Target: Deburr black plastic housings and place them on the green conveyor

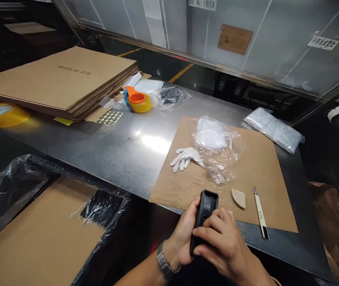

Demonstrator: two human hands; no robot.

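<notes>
A long black hollow part (207, 204) is held upright, tilted slightly, at the front edge of the metal table. My left hand (183, 234) wraps round its left side. From the right, my right hand (221, 238) has its curled fingers on the part's open face and lower right side. Beyond the hands lies a brown cardboard sheet (258, 159). On it are a beige wedge-shaped pad (239, 198), a craft knife (260, 214) marked A26, a white glove (186, 158) and a clear plastic bag (219, 159) with white material.
Stacked cardboard (68, 79) fills the back left, beside a yellow tape roll (4, 114). An orange tape dispenser (136, 98), round black stickers (109, 118) and a bagged black item (171, 97) lie near it. A plastic packet (273, 128) is back right; a lined box (47, 230) stands lower left.
</notes>
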